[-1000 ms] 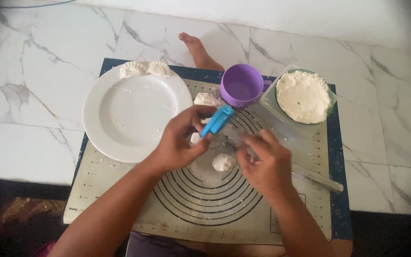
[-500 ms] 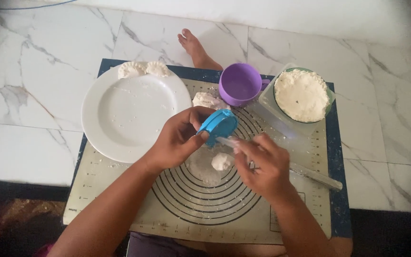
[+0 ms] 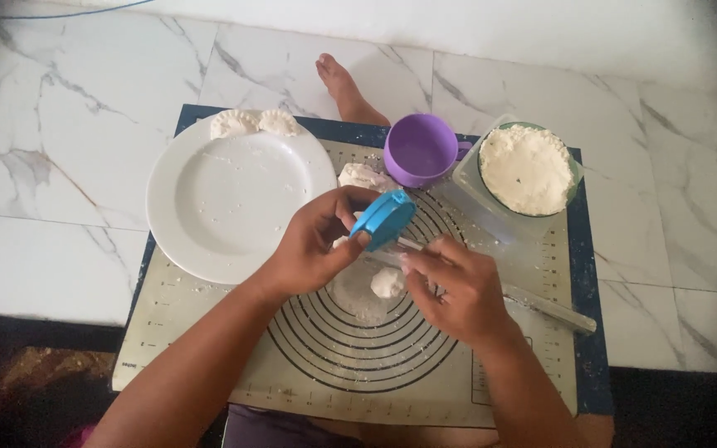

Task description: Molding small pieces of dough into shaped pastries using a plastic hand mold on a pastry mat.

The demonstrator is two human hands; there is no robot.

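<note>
Above a ringed baking mat [image 3: 209, 332], the left hand [image 3: 317, 245] grips a blue dumpling press [image 3: 383, 219], while the right hand [image 3: 458, 286] pinches its lower edge. Below sits a small dough ball [image 3: 387, 283], beside a white plate [image 3: 234, 199].

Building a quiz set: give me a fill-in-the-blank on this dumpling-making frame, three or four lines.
1. The left hand holds a ____ dumpling press.
2. Two shaped dumplings lie on the far rim of the white ____.
3. The purple cup stands between the plate and the bowl of ____.
4. A small dough ball rests on the ____, by the right hand.

Missing: blue; plate; flour; mat
</note>
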